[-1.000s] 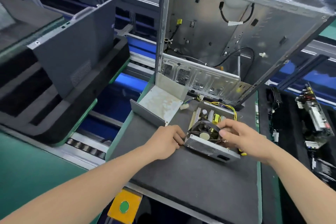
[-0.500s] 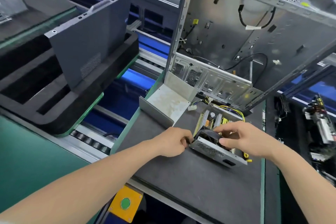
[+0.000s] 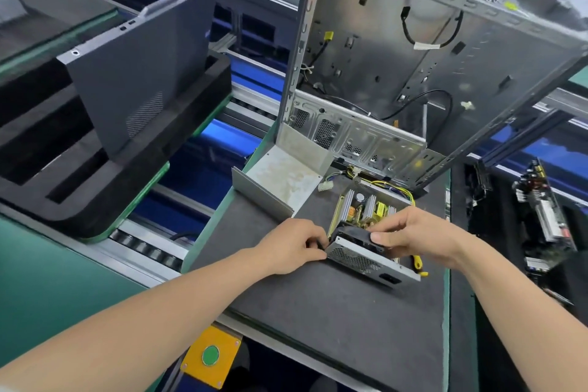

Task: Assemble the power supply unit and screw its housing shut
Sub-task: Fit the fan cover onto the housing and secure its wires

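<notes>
Left hand, fingers curled, pinches the near-left corner of the open PSU, while the right hand curls thumb and fingers round the black fan tilted at its vented front wall. The PSU sits on a dark mat, its board bare, with the bent metal cover lying off to its left rear and a PC case standing open behind it. This looks like seating the fan; next it likely needs squaring against the vents before the cover goes on and gets screwed.
</notes>
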Motion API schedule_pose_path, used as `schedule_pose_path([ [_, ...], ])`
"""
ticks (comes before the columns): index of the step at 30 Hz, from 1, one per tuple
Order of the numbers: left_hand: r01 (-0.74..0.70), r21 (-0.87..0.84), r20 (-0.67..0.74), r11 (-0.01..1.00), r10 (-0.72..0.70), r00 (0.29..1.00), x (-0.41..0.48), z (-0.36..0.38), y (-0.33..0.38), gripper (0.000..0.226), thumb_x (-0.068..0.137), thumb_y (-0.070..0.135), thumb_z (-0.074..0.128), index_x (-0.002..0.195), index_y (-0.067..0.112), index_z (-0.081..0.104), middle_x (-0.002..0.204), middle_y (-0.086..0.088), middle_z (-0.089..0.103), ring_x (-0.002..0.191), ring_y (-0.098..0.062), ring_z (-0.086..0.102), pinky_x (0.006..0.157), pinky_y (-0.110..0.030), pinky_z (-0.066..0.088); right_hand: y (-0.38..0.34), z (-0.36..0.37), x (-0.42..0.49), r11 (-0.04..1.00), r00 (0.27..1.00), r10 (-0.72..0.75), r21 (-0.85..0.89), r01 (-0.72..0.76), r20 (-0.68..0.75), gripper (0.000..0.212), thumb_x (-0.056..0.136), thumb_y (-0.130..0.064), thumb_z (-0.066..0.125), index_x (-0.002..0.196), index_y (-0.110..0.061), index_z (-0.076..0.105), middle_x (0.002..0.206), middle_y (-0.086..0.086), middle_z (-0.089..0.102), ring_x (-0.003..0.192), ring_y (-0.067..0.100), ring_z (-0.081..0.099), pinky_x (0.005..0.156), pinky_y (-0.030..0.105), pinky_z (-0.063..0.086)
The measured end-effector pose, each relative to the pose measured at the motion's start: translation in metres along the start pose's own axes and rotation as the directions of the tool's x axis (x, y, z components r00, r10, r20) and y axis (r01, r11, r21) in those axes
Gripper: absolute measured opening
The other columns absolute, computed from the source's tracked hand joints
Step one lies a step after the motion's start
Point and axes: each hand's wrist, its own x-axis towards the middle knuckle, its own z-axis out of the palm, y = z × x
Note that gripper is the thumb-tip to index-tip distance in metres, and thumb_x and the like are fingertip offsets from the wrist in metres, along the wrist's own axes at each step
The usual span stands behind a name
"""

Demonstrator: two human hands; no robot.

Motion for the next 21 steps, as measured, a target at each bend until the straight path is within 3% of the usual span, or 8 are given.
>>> schedule_pose_path([
  [3,-0.055,0.084,0.015,0.995,0.054,0.998,0.0,0.003,-0.002,0.011,0.094,0.033,0.072,0.1,0.025,0.075,0.091,0.005,0.057,0.073,-0.007,0.051,0.076,-0.031,0.047,0.003,0.0,0.0,0.997,0.999,-0.053,-0.064,0.052,-0.011,0.008,0.092,-0.016,0.079,0.095,-0.011,0.084,0.083,0.006,0.072,0.076,0.015,0.062,0.079,0.029,0.06],
  [7,-0.077,0.174,0.029,0.982,0.073,0.997,-0.002,0.006,-0.001,0.017,0.096,0.045,0.066,0.099,0.03,0.072,0.094,0.008,0.056,0.088,-0.015,0.056,0.075,-0.037,0.048,-0.002,0.003,0.0,0.943,0.993,-0.122,-0.315,0.112,-0.012,0.006,0.095,-0.019,0.077,0.096,-0.022,0.082,0.086,-0.011,0.077,0.076,0.009,0.071,0.081,0.03,0.062],
  [10,-0.079,0.15,0.008,0.986,0.078,0.997,-0.002,0.007,-0.003,0.016,0.094,0.046,0.068,0.097,0.031,0.072,0.091,0.01,0.056,0.081,-0.008,0.054,0.076,-0.037,0.05,-0.003,0.005,-0.002,0.857,0.98,-0.197,-0.484,0.18,0.016,0.014,0.098,-0.02,0.074,0.085,-0.028,0.073,0.076,-0.016,0.069,0.074,0.009,0.07,0.076,0.029,0.058],
  [13,-0.054,0.073,-0.034,0.996,0.056,0.998,-0.002,0.008,-0.004,0.012,0.089,0.044,0.074,0.092,0.035,0.068,0.087,0.013,0.059,0.074,0.001,0.054,0.074,-0.036,0.052,0.002,0.004,-0.004,0.852,0.966,-0.26,-0.474,0.221,-0.016,0.004,0.097,-0.02,0.075,0.095,-0.021,0.079,0.087,-0.012,0.073,0.08,0.01,0.07,0.077,0.028,0.057],
  [16,-0.053,0.046,-0.05,0.998,0.055,0.997,-0.003,0.009,-0.005,0.017,0.087,0.045,0.076,0.089,0.038,0.061,0.086,0.015,0.06,0.074,0.001,0.055,0.069,-0.031,0.05,0.01,0.005,-0.003,0.861,0.952,-0.294,-0.456,0.225,-0.085,0.007,0.095,-0.019,0.077,0.099,-0.02,0.082,0.089,-0.011,0.075,0.084,0.011,0.069,0.081,0.031,0.056],
  [21,-0.056,0.02,-0.059,0.998,0.057,0.997,-0.001,0.01,-0.008,0.017,0.086,0.04,0.078,0.088,0.042,0.061,0.087,0.014,0.061,0.074,0.003,0.055,0.065,-0.02,0.041,0.022,0.006,-0.002,0.902,0.948,-0.298,-0.357,0.243,-0.108,0.01,0.097,-0.017,0.075,0.097,-0.024,0.082,0.082,-0.019,0.072,0.071,-0.001,0.062,0.068,0.013,0.044],
])
